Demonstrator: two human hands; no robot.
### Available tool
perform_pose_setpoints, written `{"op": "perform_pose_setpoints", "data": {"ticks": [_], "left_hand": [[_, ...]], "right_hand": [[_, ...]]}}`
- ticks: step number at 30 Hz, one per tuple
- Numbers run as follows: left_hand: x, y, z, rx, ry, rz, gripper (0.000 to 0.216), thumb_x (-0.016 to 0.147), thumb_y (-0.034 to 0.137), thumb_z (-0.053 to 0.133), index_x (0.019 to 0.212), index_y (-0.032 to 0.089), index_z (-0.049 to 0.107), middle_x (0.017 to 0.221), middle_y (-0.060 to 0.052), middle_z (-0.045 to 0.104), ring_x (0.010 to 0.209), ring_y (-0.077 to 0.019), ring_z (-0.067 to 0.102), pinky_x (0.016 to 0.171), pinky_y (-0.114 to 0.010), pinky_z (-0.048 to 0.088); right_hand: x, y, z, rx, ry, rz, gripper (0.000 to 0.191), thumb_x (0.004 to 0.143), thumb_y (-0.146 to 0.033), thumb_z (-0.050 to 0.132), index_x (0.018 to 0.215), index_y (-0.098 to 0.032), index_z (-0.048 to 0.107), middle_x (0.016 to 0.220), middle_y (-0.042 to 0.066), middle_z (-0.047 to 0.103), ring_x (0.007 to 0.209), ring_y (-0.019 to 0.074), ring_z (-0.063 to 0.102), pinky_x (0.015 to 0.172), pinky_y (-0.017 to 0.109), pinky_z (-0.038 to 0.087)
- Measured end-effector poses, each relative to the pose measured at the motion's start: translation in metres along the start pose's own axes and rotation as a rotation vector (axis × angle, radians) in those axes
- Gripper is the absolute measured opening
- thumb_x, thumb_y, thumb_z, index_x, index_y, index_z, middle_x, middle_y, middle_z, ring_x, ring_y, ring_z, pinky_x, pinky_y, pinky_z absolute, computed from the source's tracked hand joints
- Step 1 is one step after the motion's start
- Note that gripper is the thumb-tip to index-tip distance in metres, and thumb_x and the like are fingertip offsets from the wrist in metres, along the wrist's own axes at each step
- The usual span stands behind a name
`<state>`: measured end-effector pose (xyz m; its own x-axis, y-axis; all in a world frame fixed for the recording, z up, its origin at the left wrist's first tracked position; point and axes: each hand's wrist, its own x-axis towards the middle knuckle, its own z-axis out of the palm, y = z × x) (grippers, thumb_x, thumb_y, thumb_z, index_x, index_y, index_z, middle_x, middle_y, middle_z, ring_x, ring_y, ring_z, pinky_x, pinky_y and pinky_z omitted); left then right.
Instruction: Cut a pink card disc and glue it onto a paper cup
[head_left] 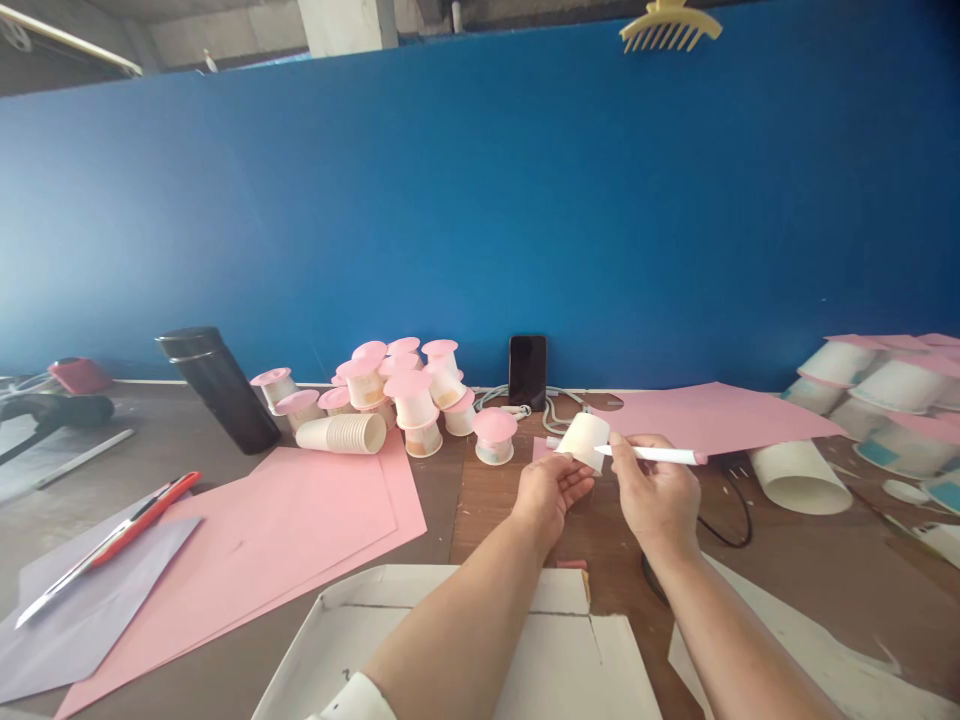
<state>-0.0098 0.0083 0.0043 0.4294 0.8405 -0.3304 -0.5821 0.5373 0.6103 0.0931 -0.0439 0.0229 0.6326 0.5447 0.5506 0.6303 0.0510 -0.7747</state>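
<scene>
In my left hand [550, 492] is a small white paper cup [583, 440], tilted, with the fingers wrapped round its lower side. My right hand [658, 492] grips a white marker pen [660, 455] with a pink end, and its tip points left at the cup's side. Whether the tip touches the cup I cannot tell. Just left of the cup stands a paper cup with a pink paper disc [495, 428] on top. Under and behind my hands lies the brown tabletop [487, 510].
Several pink-topped cups [411, 400] and a nested cup stack [345, 434] stand left. A phone [528, 372] leans at the blue partition [480, 200]. Pink sheets [300, 500], a red cutter [124, 530] and a black bottle [221, 390] lie further left. White cardboard [570, 660] lies in front.
</scene>
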Motion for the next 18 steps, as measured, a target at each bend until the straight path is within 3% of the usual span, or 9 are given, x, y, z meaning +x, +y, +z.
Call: {"op": "perform_pose_setpoints", "data": {"ticks": [18], "left_hand": [[0.000,0.000,0.000,0.023,-0.002,0.020,0.011,0.083,0.007,0.058,0.077,0.005,0.067,0.073,-0.012,0.068,0.068,-0.0152,0.068,0.068,-0.025,0.057]], "right_hand": [[-0.002,0.009,0.005,-0.087,-0.100,-0.093,0.046,0.085,-0.067,0.053,0.074,-0.024,0.062,0.065,0.006,0.069,0.063,0.0245,0.066,0.059,0.032,0.044]]}}
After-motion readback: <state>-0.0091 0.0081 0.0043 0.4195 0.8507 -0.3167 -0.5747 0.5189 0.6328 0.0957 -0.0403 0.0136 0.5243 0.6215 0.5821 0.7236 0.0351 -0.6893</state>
